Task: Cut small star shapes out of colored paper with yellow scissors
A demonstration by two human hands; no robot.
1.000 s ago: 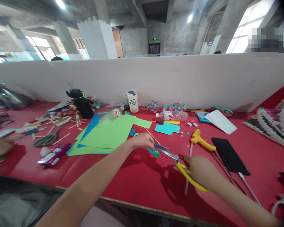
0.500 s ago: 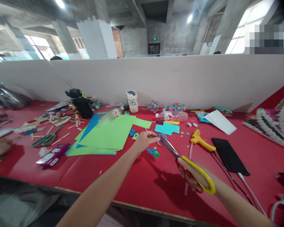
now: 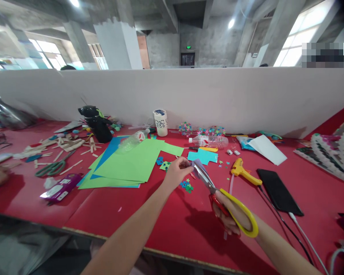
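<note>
Pinching see-thru scrap [image 3: 201, 164] w/ L hand [image 3: 176, 170], gripping yellow-red scissors [image 3: 212, 188] in R hand [image 3: 228, 214], can't read black lettering [image 3: 160, 122] on white cup [image 3: 161, 132] tbh

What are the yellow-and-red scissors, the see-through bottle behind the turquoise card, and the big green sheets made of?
Scissors: the blades look like metal, silvery and shiny; the handles are probably smooth, brightly coloured plastic.
Bottle: probably glossy plastic; it's clear, with highlights.
Green sheets: paper or thin card, matt and flat.
</note>
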